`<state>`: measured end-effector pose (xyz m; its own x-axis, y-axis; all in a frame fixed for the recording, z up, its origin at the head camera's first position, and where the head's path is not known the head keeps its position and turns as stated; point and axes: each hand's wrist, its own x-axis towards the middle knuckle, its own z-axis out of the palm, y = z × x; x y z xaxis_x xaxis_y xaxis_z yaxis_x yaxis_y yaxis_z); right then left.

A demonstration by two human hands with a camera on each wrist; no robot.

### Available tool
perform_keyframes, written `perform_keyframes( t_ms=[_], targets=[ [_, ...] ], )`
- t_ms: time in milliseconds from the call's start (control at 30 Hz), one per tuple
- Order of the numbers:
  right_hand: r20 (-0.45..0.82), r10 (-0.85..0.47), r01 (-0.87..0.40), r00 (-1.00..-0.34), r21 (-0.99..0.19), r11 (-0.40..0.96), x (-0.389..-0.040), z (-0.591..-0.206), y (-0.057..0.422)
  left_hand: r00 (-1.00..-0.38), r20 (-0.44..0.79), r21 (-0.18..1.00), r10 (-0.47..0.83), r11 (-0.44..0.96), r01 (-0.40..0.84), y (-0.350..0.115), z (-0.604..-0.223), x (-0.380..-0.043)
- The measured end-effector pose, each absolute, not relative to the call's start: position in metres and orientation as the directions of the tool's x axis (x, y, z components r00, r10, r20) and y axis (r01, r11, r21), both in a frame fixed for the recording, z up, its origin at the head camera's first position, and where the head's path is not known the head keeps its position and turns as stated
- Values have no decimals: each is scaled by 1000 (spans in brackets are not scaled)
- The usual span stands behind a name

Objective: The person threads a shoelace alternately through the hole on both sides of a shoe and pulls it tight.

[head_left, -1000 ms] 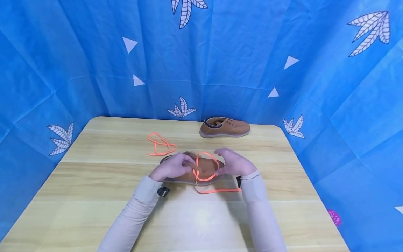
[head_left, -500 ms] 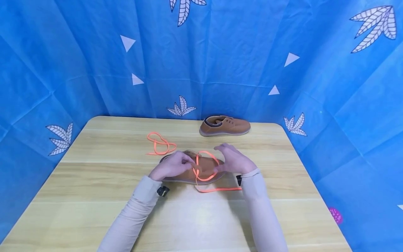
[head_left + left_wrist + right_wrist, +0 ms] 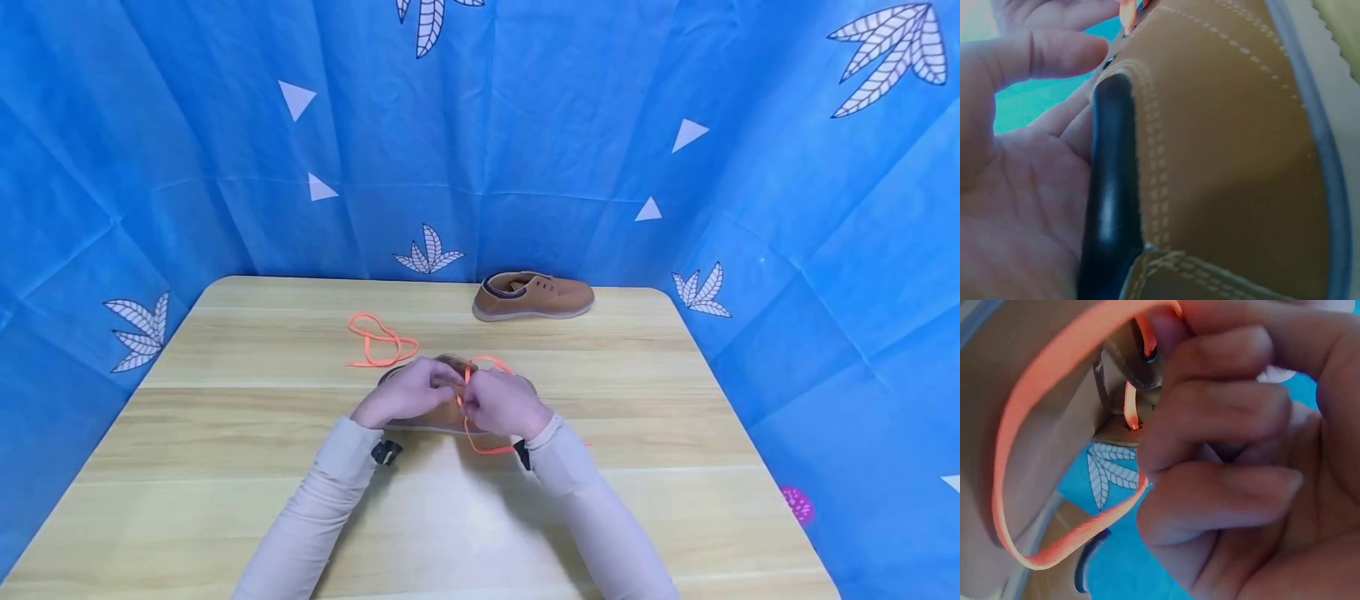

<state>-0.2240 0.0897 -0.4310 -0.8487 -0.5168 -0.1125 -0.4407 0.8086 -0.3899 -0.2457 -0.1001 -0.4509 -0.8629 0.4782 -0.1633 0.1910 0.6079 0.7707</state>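
Observation:
A brown shoe (image 3: 431, 419) lies sideways under both hands in the head view. My left hand (image 3: 401, 393) grips it at the lacing flap; in the left wrist view the thumb (image 3: 1069, 53) presses by the eyelets, with other fingers behind the dark-lined edge. An orange shoelace (image 3: 1007, 456) runs through the eyelets and forms a wide loop. With its fingers curled, my right hand (image 3: 504, 404) pinches this lace close to the left fingertips. The pinch itself is partly hidden at the top of the right wrist view.
A second brown shoe (image 3: 540, 300), without a lace in its eyelets, stands at the table's back edge. Another orange lace (image 3: 378, 365) lies loosely looped to the left. Blue patterned cloth (image 3: 480, 150) hangs behind and beside the wooden table (image 3: 247, 433).
My right hand has moved left from the shoe's toe to the eyelets, and its spread fingers have curled in on the lace. The left hand stays at the flap.

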Motion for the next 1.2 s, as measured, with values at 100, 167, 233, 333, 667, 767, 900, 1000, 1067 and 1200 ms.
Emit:
perform_keyframes(
  t_ms=[100, 167, 233, 333, 667, 767, 900, 1000, 1067, 1200],
  targets=[
    [-127, -481, -392, -867, -420, 818, -225, -433, 89, -863, -188, 774, 470, 611, 164, -101, -450, -245],
    [-133, -449, -358, -883, -425, 831, -225, -433, 87, -859, -200, 781, 471, 606, 150, -102, -449, -245],
    [-142, -422, -330, -896, -423, 844, -224, -433, 85, -857, -202, 784, 475, 602, 149, -103, -449, -245],
    [-141, -442, -336, -886, -462, 821, -227, -432, 86, -858, -201, 791, 473, 595, 144, -103, -448, -246],
    [-138, -484, -353, -864, -520, 778, -261, -429, 171, -862, -177, 782, 475, 600, 170, -101, -448, -248],
    [-266, -567, -354, -780, -560, 749, -267, -441, 180, -861, -181, 785, 475, 598, 165, -100, -447, -246],
    [-256, -629, -362, -734, -637, 681, -274, -456, 175, -859, -178, 799, 480, 580, 158, -100, -446, -246],
    [-214, -625, -381, -750, -632, 674, -278, -462, 171, -860, -190, 806, 474, 575, 139, -100, -447, -246],
    [-212, -614, -389, -760, -609, 691, -279, -464, 170, -865, -194, 807, 463, 576, 127, -101, -447, -247],
    [-228, -578, -393, -784, -539, 745, -280, -465, 169, -893, -157, 815, 421, 565, 124, -104, -446, -248]
  ],
)
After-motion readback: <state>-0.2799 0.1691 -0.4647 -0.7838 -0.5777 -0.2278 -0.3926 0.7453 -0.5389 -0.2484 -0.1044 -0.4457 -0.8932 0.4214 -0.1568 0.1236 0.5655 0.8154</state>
